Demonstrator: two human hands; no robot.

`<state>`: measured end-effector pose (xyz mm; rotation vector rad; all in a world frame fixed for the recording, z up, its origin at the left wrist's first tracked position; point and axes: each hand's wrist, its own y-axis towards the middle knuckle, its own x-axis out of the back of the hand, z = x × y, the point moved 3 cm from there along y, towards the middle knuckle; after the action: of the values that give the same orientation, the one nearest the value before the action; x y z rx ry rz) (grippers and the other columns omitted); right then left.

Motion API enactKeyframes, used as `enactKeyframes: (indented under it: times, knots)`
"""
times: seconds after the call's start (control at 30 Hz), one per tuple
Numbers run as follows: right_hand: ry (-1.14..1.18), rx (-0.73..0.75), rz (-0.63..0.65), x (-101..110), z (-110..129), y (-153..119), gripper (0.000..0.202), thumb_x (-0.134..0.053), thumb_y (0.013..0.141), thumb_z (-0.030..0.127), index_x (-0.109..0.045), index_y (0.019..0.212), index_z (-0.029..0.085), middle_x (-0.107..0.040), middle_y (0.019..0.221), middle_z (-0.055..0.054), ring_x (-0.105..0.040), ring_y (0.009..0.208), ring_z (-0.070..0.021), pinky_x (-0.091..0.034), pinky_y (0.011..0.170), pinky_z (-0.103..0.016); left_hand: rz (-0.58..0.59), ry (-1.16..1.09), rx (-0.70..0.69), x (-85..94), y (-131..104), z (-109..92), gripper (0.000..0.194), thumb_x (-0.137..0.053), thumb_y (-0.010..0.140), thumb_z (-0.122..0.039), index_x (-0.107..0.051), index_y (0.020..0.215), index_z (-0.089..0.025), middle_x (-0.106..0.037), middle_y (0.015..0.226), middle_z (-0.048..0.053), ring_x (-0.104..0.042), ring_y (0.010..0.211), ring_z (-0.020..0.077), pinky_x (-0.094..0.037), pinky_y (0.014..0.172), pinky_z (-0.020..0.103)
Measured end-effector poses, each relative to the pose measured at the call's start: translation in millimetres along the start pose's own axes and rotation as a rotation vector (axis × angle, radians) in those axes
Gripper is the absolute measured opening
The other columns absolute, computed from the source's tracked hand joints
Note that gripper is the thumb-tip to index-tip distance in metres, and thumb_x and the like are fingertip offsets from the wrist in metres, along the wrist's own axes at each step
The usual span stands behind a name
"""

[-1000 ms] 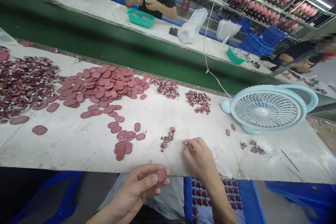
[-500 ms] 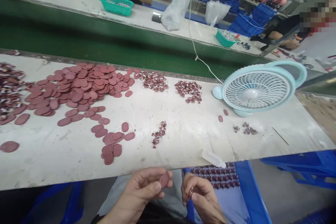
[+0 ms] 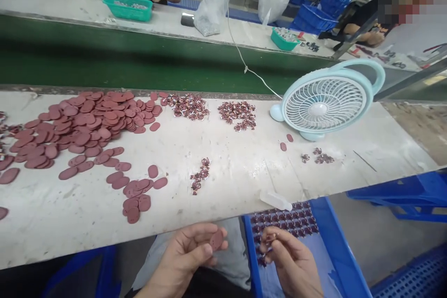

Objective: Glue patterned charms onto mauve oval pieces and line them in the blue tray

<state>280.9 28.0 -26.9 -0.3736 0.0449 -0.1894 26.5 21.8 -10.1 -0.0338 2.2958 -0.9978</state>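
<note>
The scene is lit brightly and evenly from above. Only soft, faint shadows are cast on the white table (image 3: 244, 172). No strong glare is seen. Lines are bent near the edges. Far shelves are blurred, and one corner is pixelated.

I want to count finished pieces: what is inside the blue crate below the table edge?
The blue crate holds rows of small dark-red pieces on its floor. The right hand and the table hide some, so there is no full count.

Dusty-pink oval discs (image 3: 87, 125), white worktable (image 3: 237, 167), green conveyor belt (image 3: 139, 63), pale-blue fan (image 3: 324, 102), blue crate (image 3: 335, 247), teal trays (image 3: 127, 7).
</note>
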Motion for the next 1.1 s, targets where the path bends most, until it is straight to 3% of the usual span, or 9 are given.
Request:
enactKeyframes:
  times: [0.13,0.33,0.47,0.7,1.1]
  knots:
    - [-0.071,0.057,0.273,-46,13,-15,0.024,-0.079,0.077,0.035,-0.083,0.098,0.044,-0.081,0.09,-0.007,-0.077,0.067,-0.0297,-0.065,0.046,-0.042,-0.033,-0.04,-0.014,-6.0,1,10,0.033,-0.097,0.062,-0.036,-0.08,0.089,-0.025,-0.085,0.108,0.009,-0.078,0.097,0.0274,-0.057,0.072,0.03]
    - [-0.25,0.327,0.33,-81,43,-12,0.034,-0.079,0.076,0.024,-0.081,0.1,0.048,-0.081,0.073,0.002,-0.073,0.054,-0.0197,-0.063,0.045,-0.029,0.036,-0.018,-0.07,-3.9,3,6,0.02,-0.095,0.065,-0.028,-0.08,0.078,-0.023,-0.085,0.105,0.008,-0.078,0.093,0.0244,-0.058,0.086,0.034]
    - [-0.37,0.336,0.387,-87,54,-10,0.029,-0.076,0.08,0.025,-0.082,0.102,0.043,-0.08,0.069,0.003,-0.072,0.053,-0.0162,-0.062,0.048,-0.024,0.087,0.008,-0.091,-2.2,4,3,0.013,-0.092,0.069,-0.024,-0.08,0.074,-0.02,-0.084,0.106,0.011,-0.077,0.095,0.0275,-0.057,0.089,0.037]
    - [-0.38,0.313,0.435,-94,61,-7,0.024,-0.075,0.082,0.024,-0.082,0.1,0.038,-0.08,0.073,0.003,-0.071,0.055,-0.0111,-0.06,0.051,-0.016,0.068,0.044,-0.119,1.0,6,5,0.009,-0.09,0.069,-0.026,-0.081,0.068,-0.023,-0.085,0.101,0.009,-0.077,0.1,0.0339,-0.057,0.091,0.043]
    - [-0.171,0.081,0.458,-96,37,-4,0.013,-0.078,0.082,0.031,-0.082,0.094,0.036,-0.08,0.08,0.001,-0.075,0.067,-0.0144,-0.064,0.062,-0.022,0.107,-0.04,-0.22,-1.3,7,1,0.012,-0.087,0.076,-0.025,-0.081,0.067,-0.019,-0.085,0.089,0.008,-0.077,0.085,0.0254,-0.058,0.078,0.033]
